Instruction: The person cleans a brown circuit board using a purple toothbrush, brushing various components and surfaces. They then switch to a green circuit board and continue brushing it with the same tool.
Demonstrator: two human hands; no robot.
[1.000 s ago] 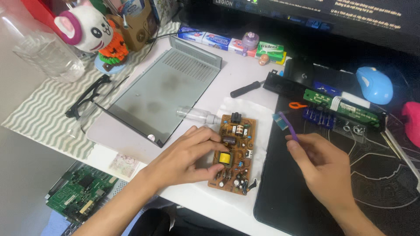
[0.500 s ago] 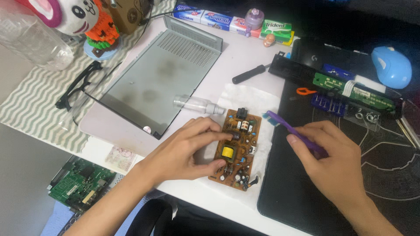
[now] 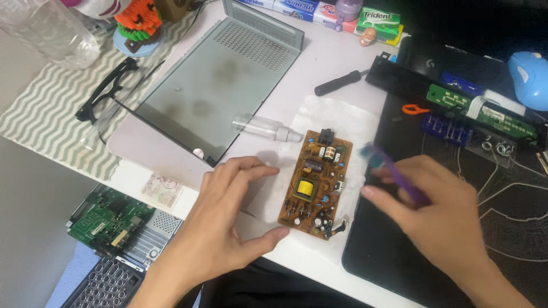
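The brown circuit board (image 3: pixel 315 185) lies flat on a white tissue (image 3: pixel 334 122) on the tabletop (image 3: pixel 342 63), long axis running near-to-far, connector end away. Left hand (image 3: pixel 228 219) rests spread just beside it; right hand (image 3: pixel 436 214) pinches a purple toothbrush (image 3: pixel 394 171), bristles pointing boardward.

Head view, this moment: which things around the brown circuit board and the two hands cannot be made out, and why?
- Purple brush in the right hand: head motion-blurred; handle end hidden in the fingers.
- Brown circuit board: parts too small to identify; underside hidden.
- Left hand: palm covers the white paper beneath it.
- Green circuit board: partly under the table edge.
- Blue mouse: cut by the right edge.
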